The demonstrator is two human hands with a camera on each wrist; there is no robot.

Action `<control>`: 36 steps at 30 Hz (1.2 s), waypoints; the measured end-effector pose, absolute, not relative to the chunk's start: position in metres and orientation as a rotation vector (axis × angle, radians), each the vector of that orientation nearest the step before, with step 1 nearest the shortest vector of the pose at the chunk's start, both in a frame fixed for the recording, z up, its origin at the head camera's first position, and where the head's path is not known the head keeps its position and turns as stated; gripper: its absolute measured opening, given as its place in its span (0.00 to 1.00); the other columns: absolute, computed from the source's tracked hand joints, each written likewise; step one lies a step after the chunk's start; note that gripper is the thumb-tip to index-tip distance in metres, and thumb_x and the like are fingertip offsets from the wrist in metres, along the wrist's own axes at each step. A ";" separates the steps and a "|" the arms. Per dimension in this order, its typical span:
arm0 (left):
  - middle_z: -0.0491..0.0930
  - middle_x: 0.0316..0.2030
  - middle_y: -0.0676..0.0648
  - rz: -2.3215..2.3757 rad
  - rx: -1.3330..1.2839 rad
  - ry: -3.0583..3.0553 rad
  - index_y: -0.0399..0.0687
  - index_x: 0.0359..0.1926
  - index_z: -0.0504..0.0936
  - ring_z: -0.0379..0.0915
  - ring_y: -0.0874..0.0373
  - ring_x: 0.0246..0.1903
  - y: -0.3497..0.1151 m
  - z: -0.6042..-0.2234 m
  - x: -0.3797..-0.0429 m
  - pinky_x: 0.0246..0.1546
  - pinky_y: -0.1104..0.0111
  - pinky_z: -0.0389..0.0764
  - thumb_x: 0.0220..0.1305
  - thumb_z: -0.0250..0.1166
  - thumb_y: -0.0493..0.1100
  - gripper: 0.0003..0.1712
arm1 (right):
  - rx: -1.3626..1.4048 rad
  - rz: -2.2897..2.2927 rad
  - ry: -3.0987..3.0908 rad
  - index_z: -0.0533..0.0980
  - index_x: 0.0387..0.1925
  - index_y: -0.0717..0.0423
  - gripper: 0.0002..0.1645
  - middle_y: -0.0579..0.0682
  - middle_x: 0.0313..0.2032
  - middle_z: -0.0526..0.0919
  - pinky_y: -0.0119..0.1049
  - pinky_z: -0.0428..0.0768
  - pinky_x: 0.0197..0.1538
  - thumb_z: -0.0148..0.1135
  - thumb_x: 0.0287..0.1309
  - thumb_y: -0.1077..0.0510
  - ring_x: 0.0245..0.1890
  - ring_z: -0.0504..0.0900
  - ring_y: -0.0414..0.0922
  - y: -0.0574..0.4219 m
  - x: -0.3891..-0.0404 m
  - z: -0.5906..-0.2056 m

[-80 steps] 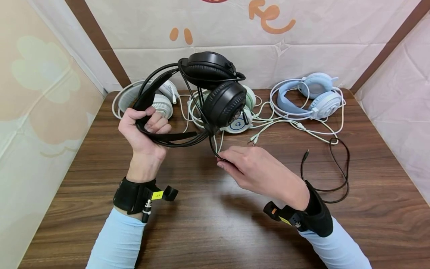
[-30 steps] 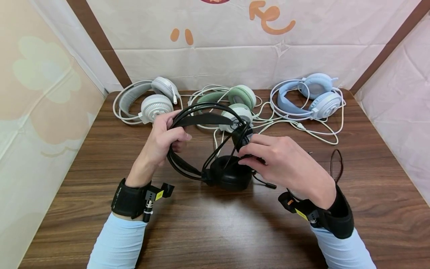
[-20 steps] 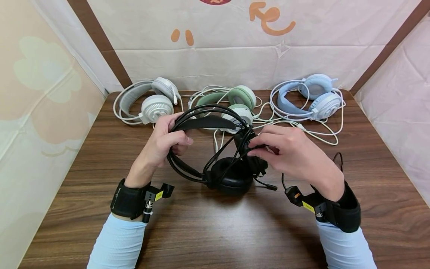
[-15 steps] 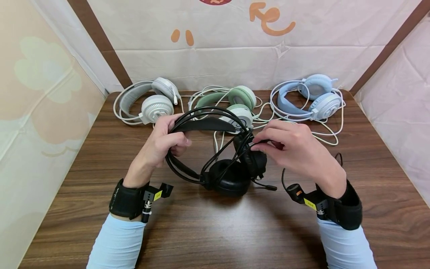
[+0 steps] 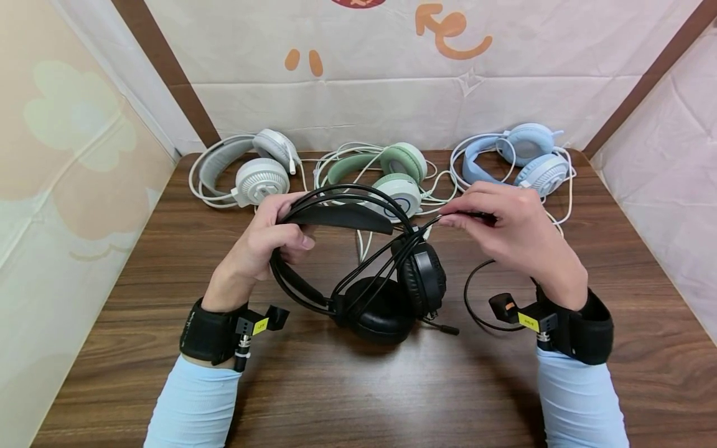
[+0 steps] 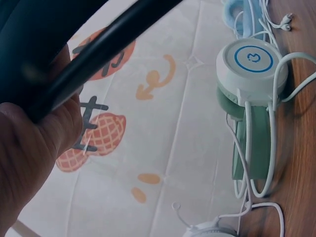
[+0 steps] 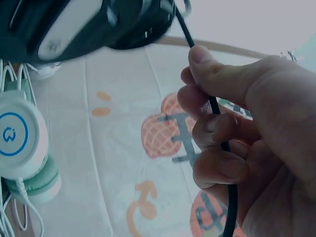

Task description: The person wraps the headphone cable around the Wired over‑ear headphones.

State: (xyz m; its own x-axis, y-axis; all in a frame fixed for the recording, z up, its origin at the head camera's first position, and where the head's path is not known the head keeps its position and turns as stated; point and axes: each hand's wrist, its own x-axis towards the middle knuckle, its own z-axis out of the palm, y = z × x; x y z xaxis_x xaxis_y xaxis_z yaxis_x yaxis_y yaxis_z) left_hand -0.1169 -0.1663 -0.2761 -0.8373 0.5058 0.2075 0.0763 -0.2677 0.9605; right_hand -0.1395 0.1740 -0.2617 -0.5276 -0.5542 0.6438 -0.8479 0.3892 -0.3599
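My left hand (image 5: 269, 239) grips the headband of a black headset (image 5: 422, 280) near the middle of the table, fingers curled round the band. Its two ear cups hang to the right, and a short microphone boom (image 5: 445, 328) sticks out below them. Between thumb and fingers my right hand (image 5: 512, 227) pinches the headset's black cable (image 7: 213, 103), right of the upper ear cup. In the right wrist view the cable runs down across the curled fingers. Part of the black headband (image 6: 94, 57) fills the upper left of the left wrist view.
Along the back of the wooden table (image 5: 347, 398) lie a white headset (image 5: 260, 180), a green and white headset (image 5: 400, 163) and a light blue headset (image 5: 532, 152), with pale cables tangled between them. A printed cloth (image 5: 381, 106) stands behind. A black cable loop (image 5: 467, 292) lies by the right wrist.
Earlier the headset was held higher; it has come down and turned, its cups now lower. My right hand has moved right and up, drawing the cable away from the ear cup.
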 end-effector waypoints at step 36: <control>0.47 0.17 0.57 2.881 0.224 0.566 0.42 0.28 0.67 0.42 0.67 0.13 -0.179 -0.285 -0.135 0.16 0.79 0.44 0.44 0.54 0.34 0.06 | 1.069 0.917 -2.628 0.84 0.42 0.59 0.09 0.46 0.26 0.85 0.27 0.74 0.29 0.57 0.70 0.66 0.25 0.78 0.36 0.166 -0.170 -0.296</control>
